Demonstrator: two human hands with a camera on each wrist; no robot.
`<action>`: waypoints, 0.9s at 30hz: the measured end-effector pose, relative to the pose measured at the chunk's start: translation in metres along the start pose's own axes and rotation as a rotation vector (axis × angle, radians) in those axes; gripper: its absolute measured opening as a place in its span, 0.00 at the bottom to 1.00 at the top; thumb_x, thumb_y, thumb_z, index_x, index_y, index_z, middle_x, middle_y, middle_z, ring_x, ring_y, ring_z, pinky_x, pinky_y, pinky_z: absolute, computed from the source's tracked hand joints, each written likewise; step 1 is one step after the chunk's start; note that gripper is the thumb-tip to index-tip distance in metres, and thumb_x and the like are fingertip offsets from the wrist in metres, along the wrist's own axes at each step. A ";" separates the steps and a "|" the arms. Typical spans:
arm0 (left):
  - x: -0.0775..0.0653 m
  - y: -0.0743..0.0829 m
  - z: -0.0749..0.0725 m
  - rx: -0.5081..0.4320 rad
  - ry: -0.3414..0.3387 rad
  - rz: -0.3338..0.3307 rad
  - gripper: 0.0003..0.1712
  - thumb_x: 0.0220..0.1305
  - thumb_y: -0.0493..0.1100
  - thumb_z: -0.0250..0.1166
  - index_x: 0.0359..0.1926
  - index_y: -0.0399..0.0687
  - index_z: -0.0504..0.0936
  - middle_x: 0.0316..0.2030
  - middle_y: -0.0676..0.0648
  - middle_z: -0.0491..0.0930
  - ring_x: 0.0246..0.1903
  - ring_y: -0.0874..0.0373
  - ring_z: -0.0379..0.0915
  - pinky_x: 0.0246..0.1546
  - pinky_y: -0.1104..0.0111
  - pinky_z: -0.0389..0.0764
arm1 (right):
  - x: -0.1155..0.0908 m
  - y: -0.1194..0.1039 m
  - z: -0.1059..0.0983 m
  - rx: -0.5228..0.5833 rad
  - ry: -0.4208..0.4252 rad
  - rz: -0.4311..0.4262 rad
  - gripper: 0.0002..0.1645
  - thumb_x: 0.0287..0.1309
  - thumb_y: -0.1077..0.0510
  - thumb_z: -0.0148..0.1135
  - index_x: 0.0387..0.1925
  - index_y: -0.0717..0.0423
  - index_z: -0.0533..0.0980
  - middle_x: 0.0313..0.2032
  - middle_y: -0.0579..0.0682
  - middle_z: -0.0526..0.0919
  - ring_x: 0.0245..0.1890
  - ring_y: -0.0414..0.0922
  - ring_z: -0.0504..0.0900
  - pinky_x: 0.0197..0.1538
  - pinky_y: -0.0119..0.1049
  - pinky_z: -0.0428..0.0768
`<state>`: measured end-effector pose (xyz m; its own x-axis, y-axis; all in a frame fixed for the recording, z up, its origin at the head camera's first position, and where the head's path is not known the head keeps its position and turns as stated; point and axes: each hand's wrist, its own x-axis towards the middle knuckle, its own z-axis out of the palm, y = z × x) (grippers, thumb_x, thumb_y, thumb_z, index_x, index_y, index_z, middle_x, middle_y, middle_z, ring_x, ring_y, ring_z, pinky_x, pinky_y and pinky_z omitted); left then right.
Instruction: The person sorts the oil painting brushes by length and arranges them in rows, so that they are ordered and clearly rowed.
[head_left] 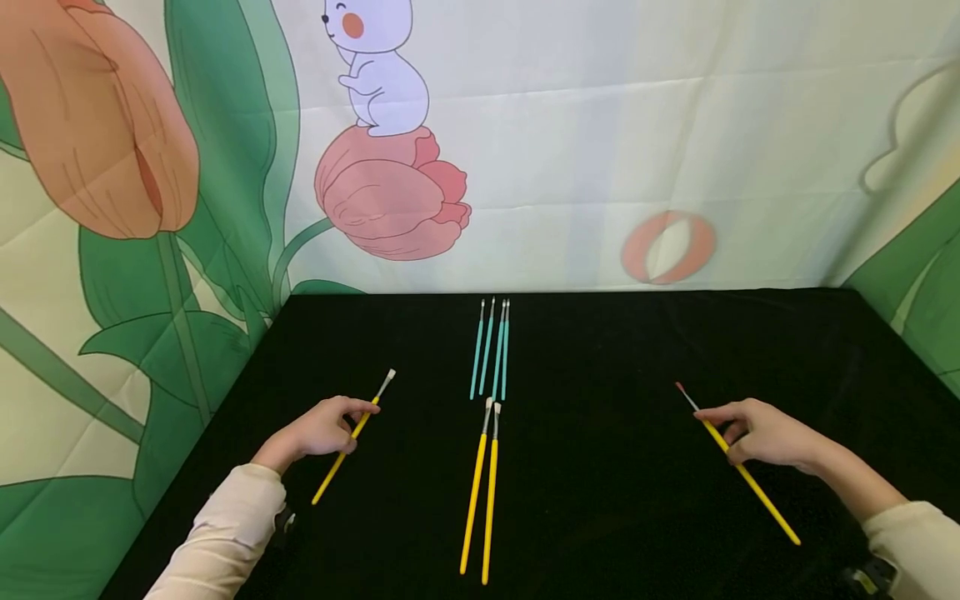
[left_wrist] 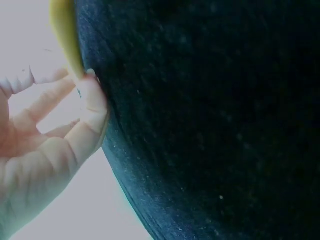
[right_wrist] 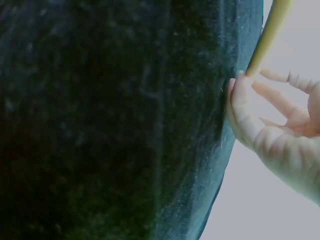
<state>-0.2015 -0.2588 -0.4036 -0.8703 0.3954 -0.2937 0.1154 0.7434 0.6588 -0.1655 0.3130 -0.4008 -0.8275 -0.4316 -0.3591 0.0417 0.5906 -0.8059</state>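
Note:
My left hand (head_left: 324, 427) pinches a yellow-handled paintbrush (head_left: 330, 479) over the left part of the black table, its pale bristles pointing up and to the right. In the left wrist view, the thumb and fingers close on the yellow handle (left_wrist: 66, 35). On the right side, my right hand (head_left: 776, 435) grips a second yellow-handled paintbrush (head_left: 768, 502) with a reddish tip that points away to the left. The right wrist view has its yellow handle (right_wrist: 271, 35) between thumb and fingers. Two more yellow paintbrushes (head_left: 472, 504) lie side by side between the hands.
Several thin teal paintbrushes (head_left: 486, 358) lie in a row behind the middle yellow pair, bristles toward the back. Black cloth (head_left: 615, 500) covers the table. A printed curtain (head_left: 540, 150) with tulips and a white animal hangs along the table's back edge.

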 end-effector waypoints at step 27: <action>-0.016 0.019 0.015 -0.170 0.009 0.181 0.36 0.44 0.23 0.59 0.59 0.33 0.66 0.44 0.35 0.65 0.31 0.53 0.70 0.30 0.66 0.76 | -0.011 -0.001 0.001 0.131 0.008 -0.076 0.42 0.48 0.68 0.59 0.62 0.76 0.50 0.38 0.62 0.76 0.33 0.50 0.79 0.37 0.39 0.79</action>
<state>-0.1781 -0.2422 -0.3969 -0.8471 0.5083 -0.1551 0.1879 0.5594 0.8073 -0.1558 0.3163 -0.3961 -0.8356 -0.4656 -0.2914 0.0513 0.4620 -0.8854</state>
